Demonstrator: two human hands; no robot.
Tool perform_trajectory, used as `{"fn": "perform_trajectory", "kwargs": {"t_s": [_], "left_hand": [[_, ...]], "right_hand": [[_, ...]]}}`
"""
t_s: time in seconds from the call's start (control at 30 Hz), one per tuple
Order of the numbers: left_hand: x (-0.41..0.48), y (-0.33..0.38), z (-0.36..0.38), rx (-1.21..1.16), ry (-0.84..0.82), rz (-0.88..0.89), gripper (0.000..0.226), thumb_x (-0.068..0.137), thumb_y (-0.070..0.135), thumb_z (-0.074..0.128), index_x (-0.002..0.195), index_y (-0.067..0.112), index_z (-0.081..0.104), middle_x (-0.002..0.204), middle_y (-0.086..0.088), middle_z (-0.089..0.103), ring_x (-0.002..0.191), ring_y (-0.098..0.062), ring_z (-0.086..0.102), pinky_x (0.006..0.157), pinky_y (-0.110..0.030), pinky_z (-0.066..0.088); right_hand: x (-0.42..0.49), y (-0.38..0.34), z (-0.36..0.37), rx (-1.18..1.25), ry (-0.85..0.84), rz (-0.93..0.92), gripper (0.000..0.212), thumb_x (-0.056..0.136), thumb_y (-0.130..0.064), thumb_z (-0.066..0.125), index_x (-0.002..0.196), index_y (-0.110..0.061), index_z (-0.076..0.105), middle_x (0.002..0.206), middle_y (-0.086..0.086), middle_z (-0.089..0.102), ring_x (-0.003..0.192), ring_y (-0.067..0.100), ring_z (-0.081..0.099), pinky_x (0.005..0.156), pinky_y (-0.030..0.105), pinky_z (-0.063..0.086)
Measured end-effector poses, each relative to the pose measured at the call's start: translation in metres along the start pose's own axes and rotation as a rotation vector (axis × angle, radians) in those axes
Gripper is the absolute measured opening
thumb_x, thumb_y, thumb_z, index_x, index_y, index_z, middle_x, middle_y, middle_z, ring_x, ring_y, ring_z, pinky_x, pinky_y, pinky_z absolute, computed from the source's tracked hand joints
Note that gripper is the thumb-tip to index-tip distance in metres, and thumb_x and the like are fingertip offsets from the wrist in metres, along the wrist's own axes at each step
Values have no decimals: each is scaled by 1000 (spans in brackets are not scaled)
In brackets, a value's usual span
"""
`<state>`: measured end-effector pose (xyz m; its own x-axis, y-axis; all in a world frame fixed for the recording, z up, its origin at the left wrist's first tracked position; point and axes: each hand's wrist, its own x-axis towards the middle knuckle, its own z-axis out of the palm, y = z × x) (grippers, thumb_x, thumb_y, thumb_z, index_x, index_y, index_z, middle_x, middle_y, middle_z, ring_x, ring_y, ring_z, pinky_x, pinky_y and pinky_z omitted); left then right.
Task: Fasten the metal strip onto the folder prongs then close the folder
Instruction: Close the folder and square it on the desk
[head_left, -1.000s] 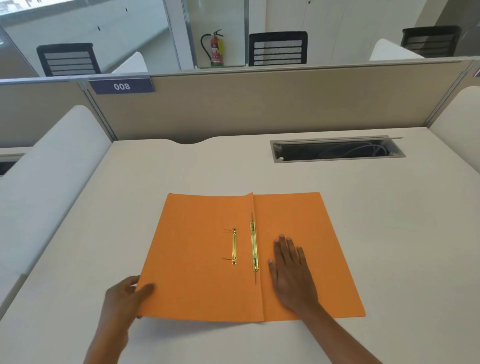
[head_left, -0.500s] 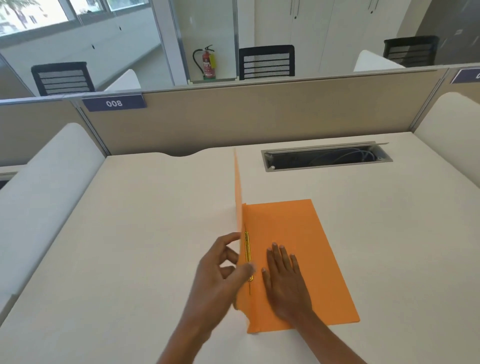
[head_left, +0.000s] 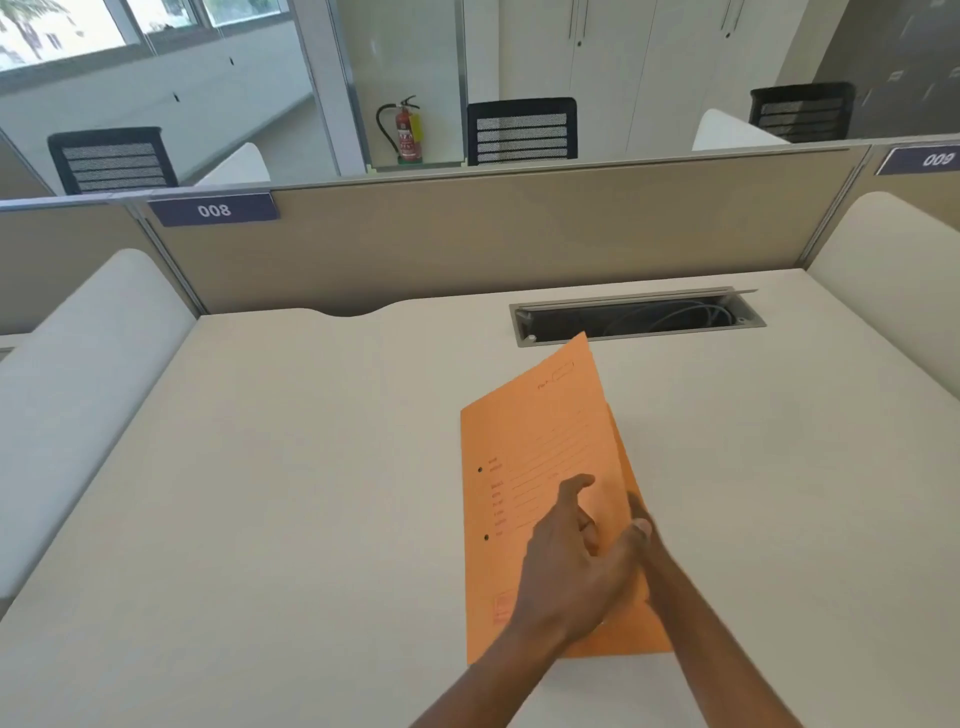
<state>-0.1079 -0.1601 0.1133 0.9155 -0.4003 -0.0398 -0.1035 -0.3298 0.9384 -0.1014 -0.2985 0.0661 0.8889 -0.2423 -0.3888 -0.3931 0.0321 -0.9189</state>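
Head view: our left hand (head_left: 574, 564) pinches the folder (head_left: 524, 462) cover, nearly closed on the desk (head_left: 291, 467), over our half-hidden right hand (head_left: 641, 525), grip unclear.

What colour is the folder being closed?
Orange, with faint printed lines on its cover; the folder shows clearly in the head view.

Quick head count at the desk

One orange folder (head_left: 540, 467) is lying on one desk (head_left: 270, 467), two hands are showing: left hand (head_left: 576, 566), right hand (head_left: 641, 525). Three black chairs (head_left: 522, 130) are sitting behind, plus one fire extinguisher (head_left: 408, 130), two number plates (head_left: 214, 210), one cable tray (head_left: 636, 319).
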Motion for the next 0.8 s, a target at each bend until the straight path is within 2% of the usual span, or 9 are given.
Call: {"fn": "perform_trajectory", "kwargs": {"t_s": [0.07, 0.1, 0.2, 0.3, 0.37, 0.43, 0.5, 0.6, 0.8], "left_hand": [[3, -4, 7, 145, -47, -8, 67, 76, 81, 45, 131, 43, 37, 88, 13, 54, 85, -4, 56, 78, -32, 49], [4, -6, 10, 248, -66, -9, 71, 77, 84, 38, 133, 40, 36, 98, 12, 56, 91, -7, 57, 80, -35, 49], [7, -32, 1, 515, -54, 7, 64, 88, 73, 35, 132, 27, 41, 124, 4, 54, 106, -21, 59, 82, -38, 50], [3, -77, -30, 787, 72, -26, 45, 94, 51, 45, 124, 18, 50, 123, -3, 51, 109, -25, 53, 88, -37, 45], [2, -97, -51, 938, 176, -140, 43, 93, 50, 44, 120, 16, 49, 119, -6, 52, 105, -26, 50, 88, -36, 43], [4, -106, -62, 997, 168, -262, 52, 93, 57, 40, 124, 15, 43, 122, -6, 50, 109, -25, 48, 90, -35, 42], [10, -108, -62, 1014, 111, -294, 62, 94, 59, 39, 134, 12, 35, 128, -7, 48, 115, -26, 48, 93, -35, 43], [17, -103, -52, 932, 84, -265, 67, 94, 51, 48, 142, 8, 27, 131, -8, 48, 118, -27, 49, 95, -36, 44], [36, -101, -47, 371, 195, -468, 40, 92, 35, 59, 120, 10, 47, 116, -10, 58, 103, -28, 59, 82, -40, 51]], "right_hand": [[7, -9, -22, 169, 46, 22, 66, 99, -56, 29, 131, -6, 58, 119, 16, 66, 101, 29, 65, 89, 40, 53], [9, -10, -36, 285, -15, 30, 75, 94, -67, 27, 127, -9, 62, 115, 16, 69, 104, 34, 66, 88, 45, 52], [15, -6, -61, 295, -110, 73, 81, 86, -78, 30, 121, -16, 68, 116, 17, 72, 106, 36, 67, 88, 48, 52], [18, 4, -63, -13, -4, 93, 57, 91, -65, 46, 113, -21, 73, 105, 4, 77, 95, 24, 73, 84, 41, 55], [21, 9, -57, -160, 111, 70, 33, 94, -41, 60, 109, -15, 73, 97, 1, 78, 88, 22, 74, 80, 42, 59], [24, 15, -46, -296, 242, 55, 14, 90, -23, 66, 97, -12, 72, 92, 4, 76, 83, 23, 72, 80, 45, 60], [25, 17, -37, -438, 338, 54, 10, 86, -17, 68, 88, -8, 70, 87, 6, 74, 80, 25, 70, 78, 46, 59], [29, 22, -30, -638, 411, 57, 18, 83, -20, 70, 85, -3, 66, 86, 9, 71, 77, 27, 67, 74, 42, 57], [33, 29, -25, -906, 465, 74, 25, 89, -26, 64, 101, -5, 59, 110, 9, 57, 98, 30, 60, 74, 35, 47]]}}
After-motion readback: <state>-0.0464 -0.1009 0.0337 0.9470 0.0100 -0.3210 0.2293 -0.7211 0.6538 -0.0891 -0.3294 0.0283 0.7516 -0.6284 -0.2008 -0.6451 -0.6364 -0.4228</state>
